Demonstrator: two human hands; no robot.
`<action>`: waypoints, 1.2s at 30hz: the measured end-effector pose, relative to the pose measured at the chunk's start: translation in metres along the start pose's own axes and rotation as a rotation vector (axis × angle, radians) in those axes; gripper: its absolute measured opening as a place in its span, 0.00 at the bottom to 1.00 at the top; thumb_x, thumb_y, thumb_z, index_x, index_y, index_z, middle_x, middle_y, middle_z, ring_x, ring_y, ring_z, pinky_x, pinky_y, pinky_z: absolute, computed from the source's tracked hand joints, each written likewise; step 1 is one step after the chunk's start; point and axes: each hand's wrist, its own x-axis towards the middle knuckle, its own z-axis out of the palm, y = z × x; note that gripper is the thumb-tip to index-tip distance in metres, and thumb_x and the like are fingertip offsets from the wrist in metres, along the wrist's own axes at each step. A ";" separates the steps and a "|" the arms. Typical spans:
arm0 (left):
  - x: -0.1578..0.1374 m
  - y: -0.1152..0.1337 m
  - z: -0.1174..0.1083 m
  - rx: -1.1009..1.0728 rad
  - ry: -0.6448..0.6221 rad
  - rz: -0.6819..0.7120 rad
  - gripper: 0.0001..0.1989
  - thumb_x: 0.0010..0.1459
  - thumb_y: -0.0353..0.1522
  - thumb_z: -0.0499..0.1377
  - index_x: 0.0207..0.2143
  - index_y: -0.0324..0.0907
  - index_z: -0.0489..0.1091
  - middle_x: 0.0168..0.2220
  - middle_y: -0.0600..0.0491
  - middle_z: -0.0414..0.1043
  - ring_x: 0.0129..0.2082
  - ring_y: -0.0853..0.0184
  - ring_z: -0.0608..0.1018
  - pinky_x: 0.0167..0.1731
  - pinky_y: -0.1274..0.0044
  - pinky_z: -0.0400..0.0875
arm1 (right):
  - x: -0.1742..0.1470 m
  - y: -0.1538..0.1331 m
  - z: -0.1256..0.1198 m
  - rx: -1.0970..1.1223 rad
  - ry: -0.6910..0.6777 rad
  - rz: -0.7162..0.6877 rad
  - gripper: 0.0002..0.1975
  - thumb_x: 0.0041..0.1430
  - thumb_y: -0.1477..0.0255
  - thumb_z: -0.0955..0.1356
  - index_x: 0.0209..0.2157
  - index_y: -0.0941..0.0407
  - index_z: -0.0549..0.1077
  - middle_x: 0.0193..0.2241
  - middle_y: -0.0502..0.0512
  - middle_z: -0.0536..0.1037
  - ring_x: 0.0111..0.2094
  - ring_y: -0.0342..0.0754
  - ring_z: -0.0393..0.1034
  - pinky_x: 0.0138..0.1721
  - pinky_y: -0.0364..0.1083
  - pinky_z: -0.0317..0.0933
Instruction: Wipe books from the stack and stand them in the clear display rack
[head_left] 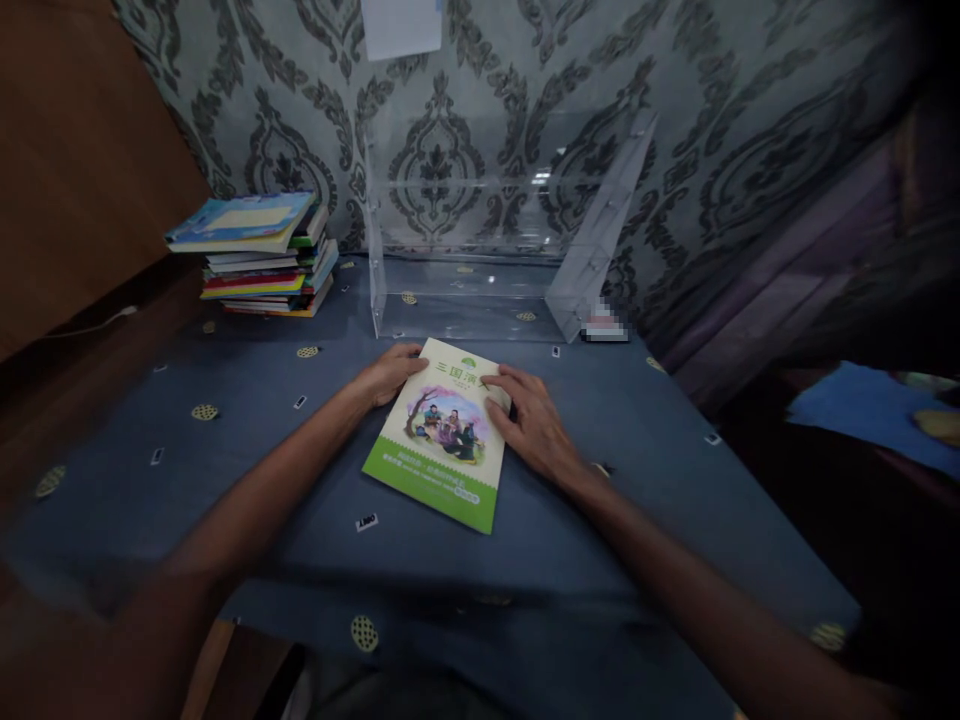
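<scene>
A thin paperback book (451,430) with a cream and green cover, Chinese title characters and a picture of several figures under a pink tree lies tilted on the table, front cover up. My left hand (391,374) grips its upper left edge, thumb on the cover and fingers mostly hidden by the edge. On the right edge is my right hand (534,420), its thumb and forefinger resting over the cover and covering part of the title. Behind the book stands a clear acrylic rack (600,235) with tiered shelves and see-through side panels.
A stack of books (259,260) stands at the back left of the table. The blue tablecloth (300,480) has small yellow and white prints. A pixelated small item (606,322) sits by the rack's right foot. Patterned wallpaper (442,150) closes off the back.
</scene>
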 end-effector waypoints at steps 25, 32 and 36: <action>-0.006 0.008 0.007 -0.220 0.037 0.022 0.09 0.51 0.25 0.66 0.37 0.37 0.72 0.29 0.50 0.79 0.25 0.67 0.79 0.29 0.77 0.74 | -0.001 0.003 -0.004 0.317 0.132 0.293 0.35 0.59 0.57 0.69 0.63 0.57 0.60 0.60 0.70 0.66 0.59 0.63 0.65 0.55 0.65 0.64; -0.014 0.018 0.013 -0.264 0.120 0.193 0.14 0.50 0.34 0.69 0.37 0.40 0.70 0.30 0.52 0.80 0.33 0.62 0.82 0.34 0.75 0.76 | 0.008 -0.012 -0.018 0.841 -0.146 0.509 0.37 0.53 0.55 0.73 0.60 0.58 0.65 0.34 0.57 0.81 0.30 0.49 0.73 0.26 0.45 0.64; -0.023 0.026 0.020 -0.276 0.057 0.265 0.23 0.43 0.37 0.73 0.40 0.40 0.72 0.35 0.50 0.81 0.37 0.59 0.83 0.39 0.72 0.77 | 0.010 -0.021 -0.022 0.924 -0.118 0.460 0.27 0.54 0.55 0.72 0.50 0.57 0.72 0.36 0.58 0.82 0.25 0.44 0.69 0.20 0.41 0.55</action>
